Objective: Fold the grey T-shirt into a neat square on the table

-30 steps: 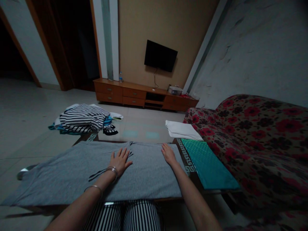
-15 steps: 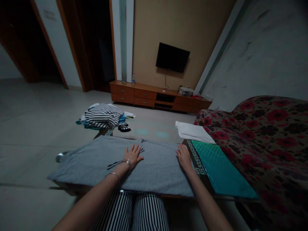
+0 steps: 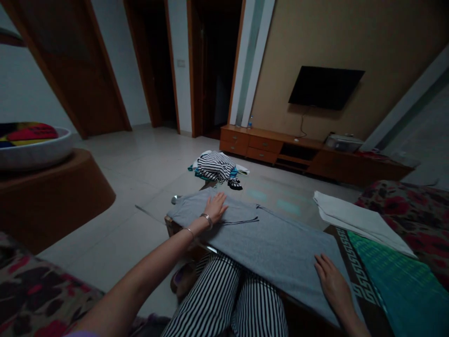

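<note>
Two bare hands lie open and flat, gripping nothing, on one grey knit garment point(image 3: 277, 252) spread across a glass table point(image 3: 354, 262) at lower centre: the left hand point(image 3: 214, 209), wearing two bangles point(image 3: 206, 221), at upper left of it, the right hand point(image 3: 331, 281) at lower right. One white towel point(image 3: 358, 220) and one teal mat point(image 3: 403, 290) lie at right; one striped clothing pile point(image 3: 213, 166) sits on the floor point(image 3: 147, 182) beyond

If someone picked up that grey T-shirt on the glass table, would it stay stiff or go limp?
Probably limp: the grey T-shirt seems to sag over the table's near edge. It looks thin and light, lying flat under the left hand. It might also slide easily, resting on a smooth glass tabletop.
</note>
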`<state>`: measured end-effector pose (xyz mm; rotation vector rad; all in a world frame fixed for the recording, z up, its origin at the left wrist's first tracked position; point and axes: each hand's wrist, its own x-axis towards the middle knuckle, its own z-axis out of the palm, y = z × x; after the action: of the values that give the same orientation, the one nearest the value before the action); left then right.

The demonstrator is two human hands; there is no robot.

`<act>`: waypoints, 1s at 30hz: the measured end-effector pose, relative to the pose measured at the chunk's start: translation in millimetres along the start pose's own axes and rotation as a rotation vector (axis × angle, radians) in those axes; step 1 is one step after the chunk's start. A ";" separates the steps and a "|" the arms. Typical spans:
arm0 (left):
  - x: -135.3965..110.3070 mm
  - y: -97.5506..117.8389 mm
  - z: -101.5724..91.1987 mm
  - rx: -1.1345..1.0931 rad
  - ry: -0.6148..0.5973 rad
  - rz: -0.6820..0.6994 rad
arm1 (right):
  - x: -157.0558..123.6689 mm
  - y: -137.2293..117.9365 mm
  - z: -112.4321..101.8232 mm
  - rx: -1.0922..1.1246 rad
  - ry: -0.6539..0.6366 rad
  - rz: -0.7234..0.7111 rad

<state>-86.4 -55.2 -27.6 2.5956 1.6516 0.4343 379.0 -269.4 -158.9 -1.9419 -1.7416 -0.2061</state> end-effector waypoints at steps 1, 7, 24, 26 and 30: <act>-7.3 -19.9 -6.2 0.034 -0.013 -0.042 | -2.5 2.3 -0.9 -0.009 0.001 -0.009; -48.1 -117.5 -16.5 0.085 -0.105 -0.120 | -3.0 -2.0 -11.7 -0.088 -0.018 -0.050; -44.1 -38.9 -0.6 0.221 0.064 -0.010 | -6.1 -4.9 -22.1 -0.119 0.022 -0.069; -39.3 -9.0 8.7 0.170 0.030 0.055 | -6.4 -3.7 -21.1 -0.113 0.020 -0.070; -33.7 17.3 29.9 0.087 -0.128 0.090 | -7.1 -1.8 -19.2 -0.112 0.015 -0.073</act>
<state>-76.9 -89.2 -60.5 2.7043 1.5518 0.1988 380.4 -284.6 -145.1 -1.9508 -1.8281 -0.3498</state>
